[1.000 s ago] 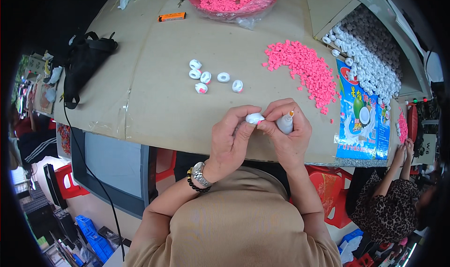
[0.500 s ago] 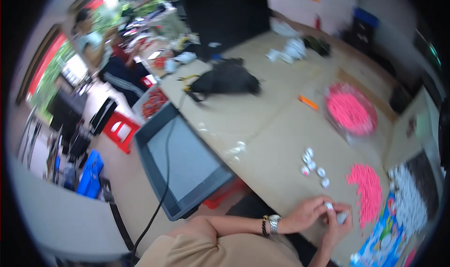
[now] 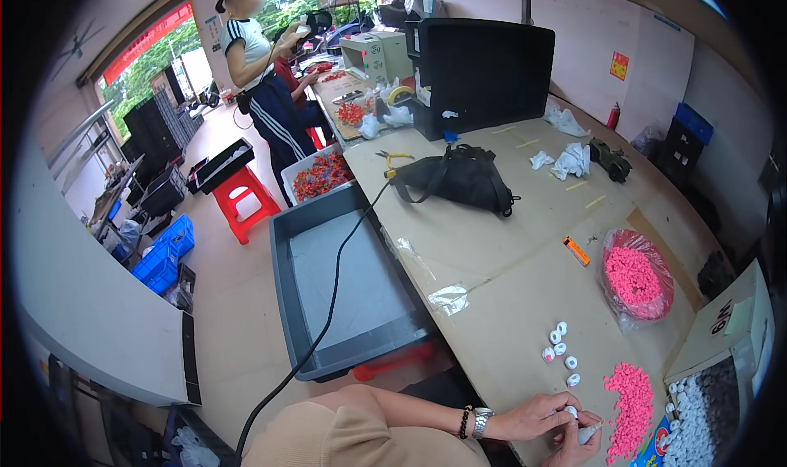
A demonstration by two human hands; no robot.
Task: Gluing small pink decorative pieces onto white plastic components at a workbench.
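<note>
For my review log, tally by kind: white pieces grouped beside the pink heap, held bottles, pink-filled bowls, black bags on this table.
Small white rounded pieces, grouped: 6
White tapered bottle, right hand: 1
Red round bowl holding pink pieces: 1
Black fabric bag: 1
Total: 9

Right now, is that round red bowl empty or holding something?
Holding something: small pink pieces lie heaped inside the round red bowl, covering its bottom; how full, I cannot tell.

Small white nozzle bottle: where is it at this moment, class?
In the head view, the bottle is at the lower right, in the person's right hand, just left of the loose pile of small bright-pink pieces.
</note>
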